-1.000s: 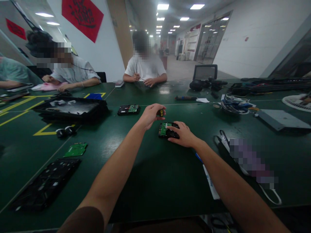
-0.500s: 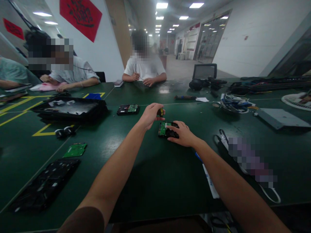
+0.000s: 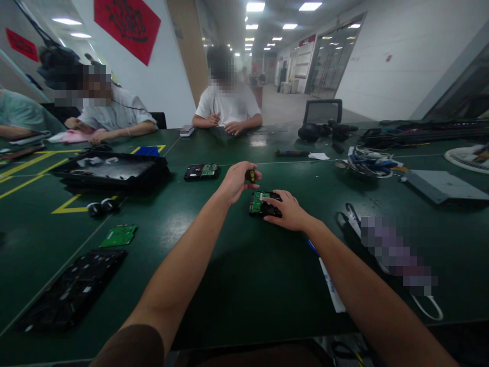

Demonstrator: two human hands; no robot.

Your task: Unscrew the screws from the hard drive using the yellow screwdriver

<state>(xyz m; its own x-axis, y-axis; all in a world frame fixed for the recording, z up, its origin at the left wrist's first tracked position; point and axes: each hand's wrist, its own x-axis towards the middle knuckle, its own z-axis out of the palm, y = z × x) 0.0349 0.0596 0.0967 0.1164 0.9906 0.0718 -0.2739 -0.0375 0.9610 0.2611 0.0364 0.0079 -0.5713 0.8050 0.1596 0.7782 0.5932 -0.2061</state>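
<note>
Barely anything has shifted: the left hand's (image 3: 240, 181) fingers stay curled round a black-and-yellow handle (image 3: 250, 176), and the right hand's (image 3: 288, 210) fingers span and steady the drive (image 3: 257, 206) at centre, so work there apparently continues.

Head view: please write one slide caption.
Left hand with a yellow-marked handle, right hand on a hard drive, over a green table.

Dark brown sleeve (image 3: 132, 347) on left arm (image 3: 181, 257); hands (image 3: 289, 210) bare.
</note>
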